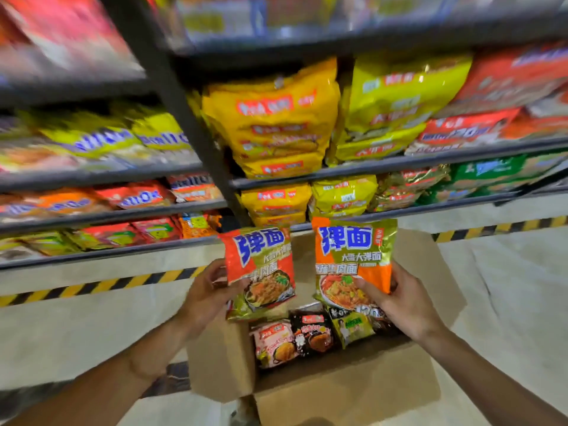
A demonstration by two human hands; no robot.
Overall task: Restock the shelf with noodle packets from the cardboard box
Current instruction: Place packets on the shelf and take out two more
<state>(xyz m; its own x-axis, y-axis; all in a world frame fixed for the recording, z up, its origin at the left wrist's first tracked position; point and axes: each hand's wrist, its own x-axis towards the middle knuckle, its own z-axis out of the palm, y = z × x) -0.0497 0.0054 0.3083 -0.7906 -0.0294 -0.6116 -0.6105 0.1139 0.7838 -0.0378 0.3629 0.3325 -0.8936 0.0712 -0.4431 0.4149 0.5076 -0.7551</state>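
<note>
Head view: both hands are up over the open cardboard box (pixel 344 392), each w/ one noodle packet. Left hand (pixel 209 293) grips an orange-and-gold packet (pixel 259 272) by its left edge, thumb on the front, packet tilted a bit. Right hand (pixel 399 302) holds a matching packet (pixel 353 259) by its lower right corner, thumb across the front, roughly upright. Both packets are clear of the box, held just in front of the lowest shelf (pixel 338 218) on the right side of the dark upright post (pixel 196 142).

Inside the box a few more packets remain: a pink one (pixel 275 342), a black one (pixel 312 333), a green one (pixel 352 327), lying at the bottom.

Step in hand, imo: the carry from box to shelf, pick already done for this pair. Task is far from finished since the box isn't empty.

The shelves are packed w/ yellow packets (pixel 273 130), red and green ones further right. On the lowest right shelf, a gold-and-red pile (pixel 405 189) sits beside the yellow stacks, poss. the same kind as the two in hand, but too blurred to tell. Next move prob. calls for finding the matching row, reaching fwd and up, and sliding each packet on top of or in front of its stack w/o knocking neighbours off. Packets are soft and crinkly, so a light pinch should do.
</note>
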